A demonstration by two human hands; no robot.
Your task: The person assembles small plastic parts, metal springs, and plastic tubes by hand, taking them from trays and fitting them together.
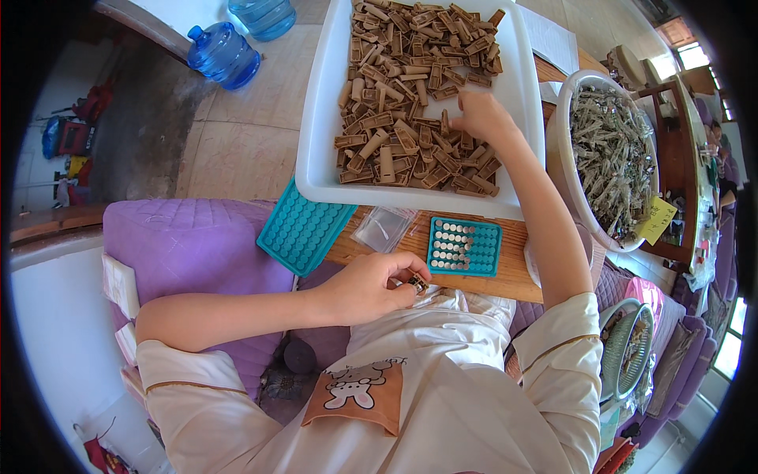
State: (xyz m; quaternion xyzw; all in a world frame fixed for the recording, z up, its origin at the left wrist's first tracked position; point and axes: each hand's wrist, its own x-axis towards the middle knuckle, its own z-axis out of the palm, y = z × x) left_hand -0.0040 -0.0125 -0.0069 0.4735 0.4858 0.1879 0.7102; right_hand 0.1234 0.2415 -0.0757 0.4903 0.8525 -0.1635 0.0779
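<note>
My left hand (371, 288) is closed on a small part (418, 283) with dark and gold colouring, held just above my lap; my fingers hide some of it. My right hand (483, 117) reaches into a large white tub (316, 150), its thumb and forefinger bent and apart among the heaped brown plastic casings (403, 130). One casing stands close by the thumb tip. On the table near my left hand lies a small teal tray (487, 246) with round silver discs (452, 237) in several of its hollows, mostly on its left side.
A larger teal tray (304, 225) with rows of hollows leans under the tub's near left corner. Beside it lies a clear plastic bag (383, 229). At right stand a basin (562, 142) of wrapped parts and a green basket (612, 347). Blue water jugs (225, 57) stand on the floor.
</note>
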